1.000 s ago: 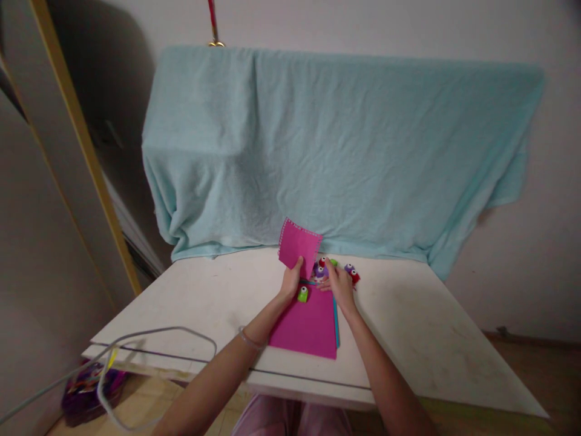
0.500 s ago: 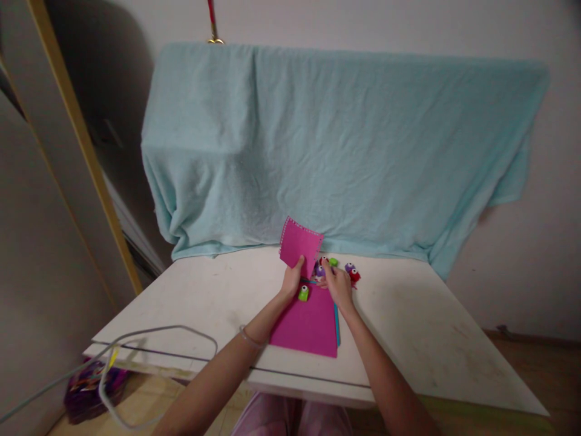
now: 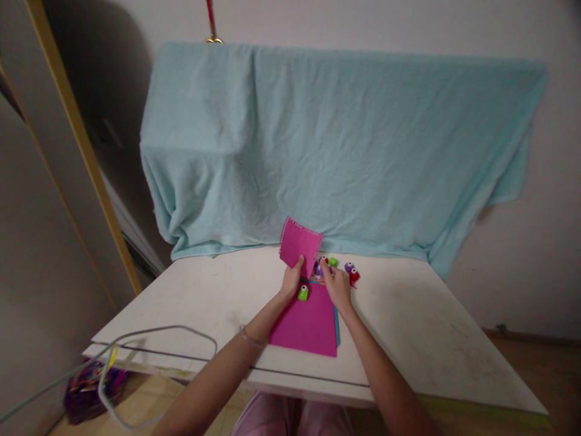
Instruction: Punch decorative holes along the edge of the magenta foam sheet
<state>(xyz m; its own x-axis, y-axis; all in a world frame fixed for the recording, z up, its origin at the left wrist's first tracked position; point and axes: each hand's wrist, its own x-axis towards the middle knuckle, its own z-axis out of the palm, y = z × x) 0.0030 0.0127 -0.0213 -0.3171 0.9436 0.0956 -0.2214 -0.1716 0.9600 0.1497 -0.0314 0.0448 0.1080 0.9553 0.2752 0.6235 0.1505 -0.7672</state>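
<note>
My left hand (image 3: 292, 278) is closed on a piece of pink paper (image 3: 299, 241), thumb on its front. Rows of small punched holes run along the paper's left, top and right edges. At its lower right, my right hand (image 3: 336, 283) is closed around a small purple craft punch (image 3: 319, 270), partly hidden by the fingers. Below my left hand, a green craft punch (image 3: 303, 293) rests on a larger pink sheet (image 3: 304, 327). A blue sheet (image 3: 337, 330) shows from under that one.
Just behind my right hand are a red punch (image 3: 324, 260) and a green one (image 3: 333, 262). Another red punch (image 3: 354, 275) and a purple one (image 3: 348, 266) stand to the right on the white table (image 3: 408, 327). A light blue cloth (image 3: 340, 151) hangs behind; a cable (image 3: 172, 327) crosses the left corner.
Hands and paper stay almost in place. The fingers of my right hand have shifted slightly around the purple punch.
</note>
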